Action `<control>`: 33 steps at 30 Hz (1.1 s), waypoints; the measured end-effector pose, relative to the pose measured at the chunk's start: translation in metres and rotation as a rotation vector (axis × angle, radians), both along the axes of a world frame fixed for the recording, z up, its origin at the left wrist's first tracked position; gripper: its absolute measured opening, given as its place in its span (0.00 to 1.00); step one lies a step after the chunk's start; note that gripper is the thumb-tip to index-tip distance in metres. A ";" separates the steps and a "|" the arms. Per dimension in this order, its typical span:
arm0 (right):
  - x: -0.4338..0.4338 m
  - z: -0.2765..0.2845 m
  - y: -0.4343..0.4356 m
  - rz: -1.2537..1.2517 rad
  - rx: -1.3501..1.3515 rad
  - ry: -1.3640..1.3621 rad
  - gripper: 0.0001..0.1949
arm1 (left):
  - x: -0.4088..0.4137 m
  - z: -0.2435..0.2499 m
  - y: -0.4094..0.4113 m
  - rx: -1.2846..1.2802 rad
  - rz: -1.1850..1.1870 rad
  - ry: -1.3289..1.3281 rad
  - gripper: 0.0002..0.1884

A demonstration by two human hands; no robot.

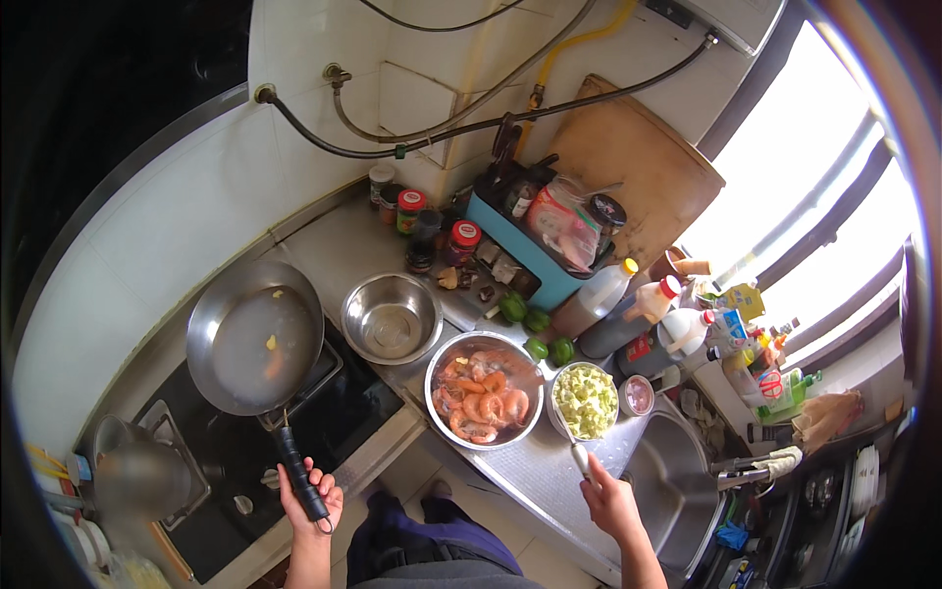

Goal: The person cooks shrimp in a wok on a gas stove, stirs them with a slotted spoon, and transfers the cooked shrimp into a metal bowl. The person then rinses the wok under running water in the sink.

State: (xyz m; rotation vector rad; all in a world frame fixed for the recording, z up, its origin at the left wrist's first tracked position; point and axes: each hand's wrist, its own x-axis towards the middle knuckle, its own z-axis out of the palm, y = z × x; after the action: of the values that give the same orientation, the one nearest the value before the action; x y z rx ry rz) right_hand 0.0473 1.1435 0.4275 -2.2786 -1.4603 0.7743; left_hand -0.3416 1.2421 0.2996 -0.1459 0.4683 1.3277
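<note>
My left hand [313,497] grips the black-wrapped handle of a metal frying pan [254,339]. A few small yellow bits and a thin film of liquid lie in the pan. Whether it rests on the burner or is held above it, I cannot tell. My right hand [612,501] holds a cooking utensil [580,458] by its pale handle. Its metal shaft crosses the left rim of a bowl of chopped pale-green vegetable [589,401]; its head is blurred near the neighbouring bowl. That steel bowl holds cooked shrimp [486,397].
An empty steel bowl [390,320] stands between the pan and the shrimp. Green peppers [515,305], bottles [607,294], jars [462,239] and a blue caddy [515,247] line the back. A small bowl [636,395] adjoins the sink [673,486]. A pot [140,471] sits left on the black cooktop [353,383].
</note>
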 end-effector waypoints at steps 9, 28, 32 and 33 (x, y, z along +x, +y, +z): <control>-0.026 0.026 0.043 -0.170 0.058 0.797 0.23 | -0.006 -0.010 -0.002 0.028 -0.009 -0.150 0.26; -0.225 -0.020 0.258 0.521 -0.238 0.533 0.23 | -0.019 -0.014 -0.007 0.036 -0.104 -0.125 0.27; -0.223 -0.015 0.251 0.380 -0.474 0.743 0.19 | -0.022 -0.015 -0.008 0.037 -0.108 -0.138 0.26; -0.222 -0.015 0.249 0.346 -0.524 0.824 0.18 | -0.022 -0.015 -0.007 0.043 -0.114 -0.141 0.26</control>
State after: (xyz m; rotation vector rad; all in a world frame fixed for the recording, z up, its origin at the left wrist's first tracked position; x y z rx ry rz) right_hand -0.1750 1.3924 0.4122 -1.6072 -1.3165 2.0875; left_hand -0.3640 1.2352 0.2847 -0.1731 0.3239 1.2062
